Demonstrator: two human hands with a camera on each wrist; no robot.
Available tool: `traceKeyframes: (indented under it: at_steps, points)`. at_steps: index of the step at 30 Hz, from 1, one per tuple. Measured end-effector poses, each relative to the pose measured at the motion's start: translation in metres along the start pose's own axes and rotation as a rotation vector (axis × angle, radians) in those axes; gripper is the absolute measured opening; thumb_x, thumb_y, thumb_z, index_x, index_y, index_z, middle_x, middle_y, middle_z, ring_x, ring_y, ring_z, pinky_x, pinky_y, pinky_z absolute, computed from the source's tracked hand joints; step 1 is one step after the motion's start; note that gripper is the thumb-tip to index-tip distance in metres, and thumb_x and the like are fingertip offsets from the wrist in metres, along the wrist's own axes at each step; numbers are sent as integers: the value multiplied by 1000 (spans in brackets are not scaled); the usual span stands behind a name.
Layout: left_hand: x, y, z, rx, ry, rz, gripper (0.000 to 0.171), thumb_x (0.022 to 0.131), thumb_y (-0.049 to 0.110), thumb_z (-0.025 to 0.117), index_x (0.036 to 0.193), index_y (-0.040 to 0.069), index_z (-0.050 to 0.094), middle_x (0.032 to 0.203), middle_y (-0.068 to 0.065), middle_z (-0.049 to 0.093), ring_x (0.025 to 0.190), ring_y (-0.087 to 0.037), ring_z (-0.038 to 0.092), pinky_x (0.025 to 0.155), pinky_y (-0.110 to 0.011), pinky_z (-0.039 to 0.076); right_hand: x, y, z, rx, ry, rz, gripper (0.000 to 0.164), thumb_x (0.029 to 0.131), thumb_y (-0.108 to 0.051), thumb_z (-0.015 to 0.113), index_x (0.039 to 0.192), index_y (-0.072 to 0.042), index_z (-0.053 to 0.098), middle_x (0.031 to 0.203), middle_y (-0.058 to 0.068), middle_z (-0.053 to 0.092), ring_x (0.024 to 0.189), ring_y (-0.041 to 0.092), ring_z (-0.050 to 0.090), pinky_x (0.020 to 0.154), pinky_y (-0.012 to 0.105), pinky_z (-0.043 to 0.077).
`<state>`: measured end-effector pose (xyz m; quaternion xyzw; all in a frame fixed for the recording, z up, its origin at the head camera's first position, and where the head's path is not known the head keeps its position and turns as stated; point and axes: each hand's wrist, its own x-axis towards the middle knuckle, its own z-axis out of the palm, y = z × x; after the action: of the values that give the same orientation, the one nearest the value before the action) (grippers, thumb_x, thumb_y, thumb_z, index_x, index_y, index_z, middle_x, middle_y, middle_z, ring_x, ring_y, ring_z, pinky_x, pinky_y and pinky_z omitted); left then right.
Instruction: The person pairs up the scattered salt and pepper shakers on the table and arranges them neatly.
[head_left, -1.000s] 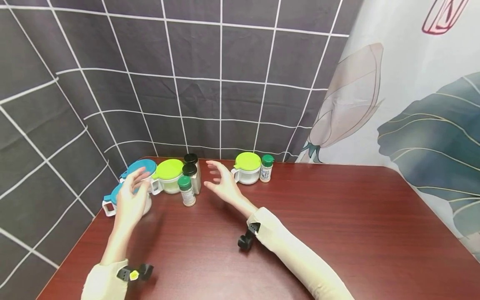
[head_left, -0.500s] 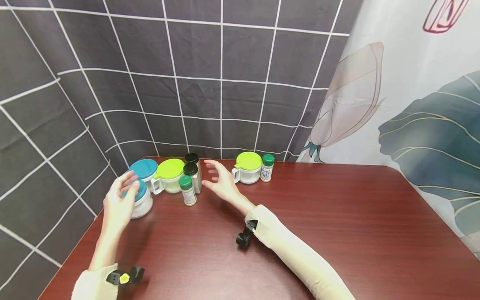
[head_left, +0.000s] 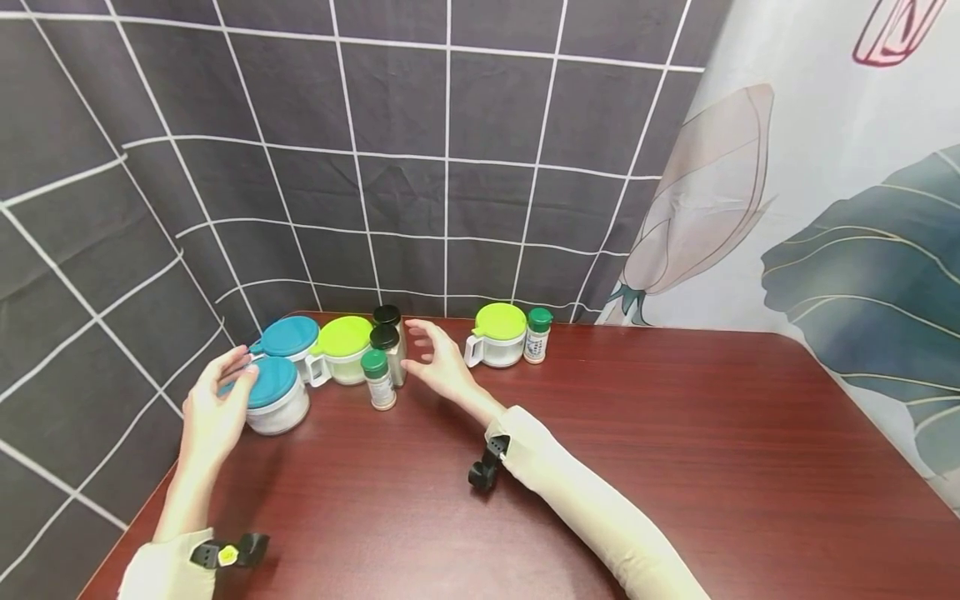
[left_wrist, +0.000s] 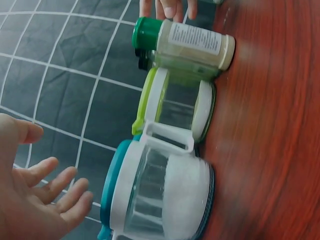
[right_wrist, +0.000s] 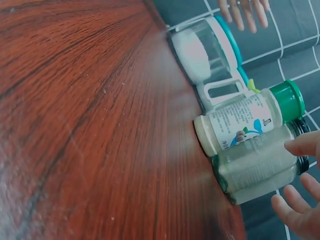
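Observation:
My left hand (head_left: 213, 417), fingers loosely bent, is beside the front blue-lidded jar (head_left: 277, 404). In the left wrist view that jar (left_wrist: 165, 190) holds white contents, with a gap between it and the hand (left_wrist: 40, 200). My right hand (head_left: 447, 375) is spread, thumb apart from the fingers, to the right of two black-capped bottles (head_left: 387, 350). In the right wrist view its fingers (right_wrist: 295, 200) are close to the bottle caps; whether they touch cannot be told. A green-capped shaker (head_left: 380, 386) stands upright in front of these bottles. Neither hand holds anything.
Behind the front jar stand another blue-lidded jar (head_left: 291, 335) and a lime-lidded jar (head_left: 345, 337). Further right are a second lime-lidded jar (head_left: 501, 337) with a white handle and a green-capped shaker (head_left: 537, 337). A grey tiled-pattern cloth (head_left: 390, 192) hangs behind the reddish-brown table (head_left: 675, 433).
My left hand has moved left and slightly down, uncovering more of the front blue-lidded jar. My right hand has barely shifted, staying beside the black-capped bottles. The jars and bottles keep their places.

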<state>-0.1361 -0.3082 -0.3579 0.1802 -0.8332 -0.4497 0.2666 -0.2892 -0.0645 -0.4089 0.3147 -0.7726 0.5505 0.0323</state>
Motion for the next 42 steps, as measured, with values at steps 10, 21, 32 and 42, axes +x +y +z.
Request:
traceKeyframes:
  at_steps: [10,21,32,42]
  points:
    - [2,-12,-11,63,19,-110,46,98,31,49,141,13,48,143,-12,51,133,-13,46,113,-32,33,0,2,5,33,-19,22,58,80,2,72,133,-1,49,128,23,57,113,41,59,91,50,51]
    - [4,-24,-17,144,-132,-183,58,98,35,44,147,6,35,150,-27,33,137,-42,34,110,-54,27,1,2,8,26,-31,25,56,82,1,71,133,-3,49,128,21,58,113,39,59,91,49,51]
    - [12,-39,-23,98,-241,-241,70,98,40,41,152,4,17,155,-29,18,143,-44,21,114,-58,20,1,1,12,-13,-29,31,56,82,-2,72,133,-7,50,127,16,60,110,32,62,90,44,53]
    - [13,-48,-24,97,-328,-238,75,99,40,41,151,-3,10,153,-35,16,143,-47,18,113,-59,19,4,3,16,14,-20,27,56,82,-1,71,133,-4,50,126,19,58,110,35,61,90,46,53]
